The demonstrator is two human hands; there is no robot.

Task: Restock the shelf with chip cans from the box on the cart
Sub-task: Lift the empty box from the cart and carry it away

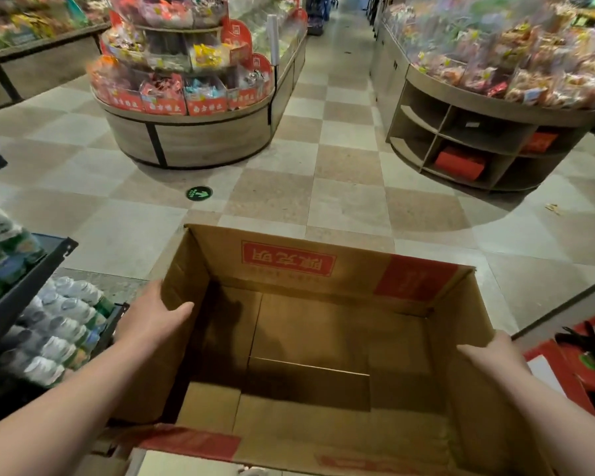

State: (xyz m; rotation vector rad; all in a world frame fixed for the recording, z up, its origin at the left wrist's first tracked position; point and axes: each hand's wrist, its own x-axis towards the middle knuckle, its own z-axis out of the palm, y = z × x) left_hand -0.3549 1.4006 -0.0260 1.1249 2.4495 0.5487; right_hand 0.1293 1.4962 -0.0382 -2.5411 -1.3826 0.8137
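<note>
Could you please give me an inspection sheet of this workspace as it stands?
Surface: checkered tile floor; no cart seen.
Job's things: open box, no cans inside; shelf at left, stocked with blurred goods.
Clutter: scrap on the floor at right; green sticker on the floor ahead.
Grippers: left hand grips the box's left wall, thumb inside; right hand grips its right wall.
Cables: nothing seen.
Surroundings: left stand and right stand, both piled with snack packs, flank an aisle.
</note>
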